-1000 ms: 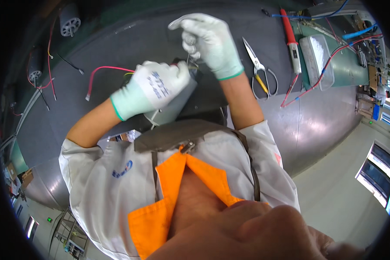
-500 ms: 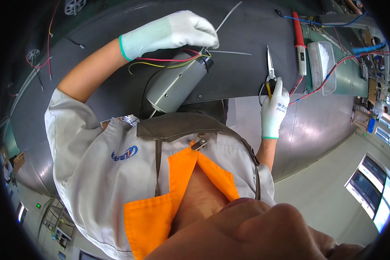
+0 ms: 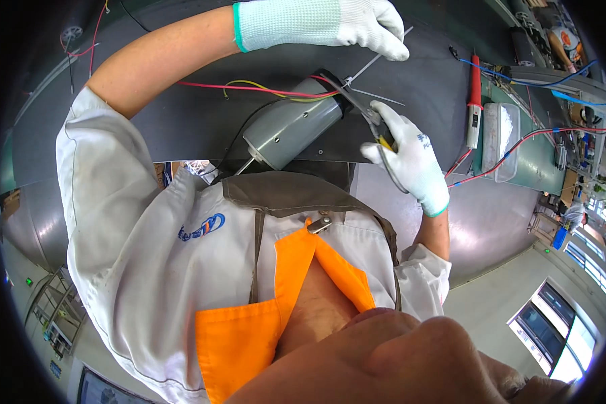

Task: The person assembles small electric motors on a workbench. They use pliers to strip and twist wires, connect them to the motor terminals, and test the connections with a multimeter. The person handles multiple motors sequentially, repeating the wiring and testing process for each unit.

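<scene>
At the far left of the dark grey surface (image 3: 182,124), a motor (image 3: 72,34) shows its round end, and on the near left a metal rack (image 3: 54,313) stands in the room. Toward the middle, close to the near edge, lies a grey cylinder (image 3: 293,128), tilted with its shaft toward the person; red wire (image 3: 262,89) and yellow wire (image 3: 248,87) run left from its far end. Right of it, a red-handled tool (image 3: 475,101) lies just beside a clear box (image 3: 506,172) on a green mat (image 3: 542,161). Beyond, at the far right, is a co-worker (image 3: 568,44); on the near right is a bright window (image 3: 555,330).

The left hand (image 3: 377,30) is above the far side of the surface, its grip pinched closed over a white strip (image 3: 365,67) that slants up from the cylinder's far end. A second pale strip (image 3: 382,98) points right from there. The right hand (image 3: 411,151), at the near edge, has its grip partly spread around scissors (image 3: 384,143), thumb and forefinger apart; the blades reach the cylinder's far end, though whether they touch it I cannot tell.
</scene>
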Available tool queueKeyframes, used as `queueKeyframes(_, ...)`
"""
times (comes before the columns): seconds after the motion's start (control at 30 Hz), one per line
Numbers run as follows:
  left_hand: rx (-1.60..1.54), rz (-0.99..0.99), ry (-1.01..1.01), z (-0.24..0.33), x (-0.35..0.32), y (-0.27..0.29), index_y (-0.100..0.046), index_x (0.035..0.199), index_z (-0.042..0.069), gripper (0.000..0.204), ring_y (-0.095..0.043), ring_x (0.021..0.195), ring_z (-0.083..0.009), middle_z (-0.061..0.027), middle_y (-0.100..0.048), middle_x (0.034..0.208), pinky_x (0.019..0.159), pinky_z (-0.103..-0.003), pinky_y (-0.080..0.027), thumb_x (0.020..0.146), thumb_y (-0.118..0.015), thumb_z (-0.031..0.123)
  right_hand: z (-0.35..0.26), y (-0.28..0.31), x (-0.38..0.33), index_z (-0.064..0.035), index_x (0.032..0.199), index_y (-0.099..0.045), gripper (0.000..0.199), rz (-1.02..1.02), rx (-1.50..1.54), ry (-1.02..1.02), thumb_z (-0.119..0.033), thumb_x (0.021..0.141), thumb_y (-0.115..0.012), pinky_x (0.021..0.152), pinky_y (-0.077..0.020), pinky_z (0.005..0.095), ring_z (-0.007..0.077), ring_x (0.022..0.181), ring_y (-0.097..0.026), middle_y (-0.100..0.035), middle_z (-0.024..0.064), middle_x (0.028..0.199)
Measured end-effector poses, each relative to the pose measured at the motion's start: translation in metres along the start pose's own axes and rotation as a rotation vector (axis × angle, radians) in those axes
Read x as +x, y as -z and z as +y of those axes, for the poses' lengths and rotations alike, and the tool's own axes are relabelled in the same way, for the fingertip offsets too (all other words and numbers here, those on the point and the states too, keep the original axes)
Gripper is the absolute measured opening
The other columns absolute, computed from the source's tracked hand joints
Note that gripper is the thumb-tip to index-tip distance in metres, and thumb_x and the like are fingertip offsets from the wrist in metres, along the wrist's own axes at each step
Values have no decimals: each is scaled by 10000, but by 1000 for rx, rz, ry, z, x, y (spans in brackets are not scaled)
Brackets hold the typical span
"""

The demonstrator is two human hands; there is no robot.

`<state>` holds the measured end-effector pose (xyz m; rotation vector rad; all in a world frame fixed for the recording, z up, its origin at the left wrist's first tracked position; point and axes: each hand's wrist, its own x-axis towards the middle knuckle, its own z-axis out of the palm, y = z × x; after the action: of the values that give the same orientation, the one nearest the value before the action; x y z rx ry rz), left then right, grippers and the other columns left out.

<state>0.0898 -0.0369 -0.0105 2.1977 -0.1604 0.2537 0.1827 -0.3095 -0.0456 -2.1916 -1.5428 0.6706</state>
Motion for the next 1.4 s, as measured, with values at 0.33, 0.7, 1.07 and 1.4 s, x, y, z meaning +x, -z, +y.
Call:
queueKeyframes(0.33,-468,-452,-210,10,-92,65,-761,990,37,229,-701,940,-221,-112,-742,976,795,-364,-555,917,-768,254,20,10,-22,-73,1303,-614,565,139,-376,-307,-402,877,-784,662,-508,493,398,776,-694,-695,210,850)
queueKeyframes(0.7,384,223,124,22,-175,-58,-586,1374,-27,556,-598,1239,-384,-194,-613,1379,1081,-476,-458,934,-628,311,-24,-46,26,69,1212,-668,465,-509,1021,-458,-345,999,-675,591,-592,289,183,757,-732,-744,137,947)
queueKeyframes(1.07,548,914,514,-151,6,12,-694,1169,41,380,-685,1046,-375,-198,-712,1059,884,-411,-533,1011,-572,364,-8,-46,181,62,1433,-535,439,216,1259,-9,-35,1009,-601,850,-590,320,182,1007,-676,-658,123,1248)
queueKeyframes(1.4,-940,505,490,-181,-90,40,-612,1364,-9,382,-669,918,-177,-80,-680,1056,780,-305,-518,1051,-575,208,189,74,41,-31,1463,-402,580,1010,1122,-187,-153,982,-701,740,-611,358,242,857,-708,-700,201,1090)
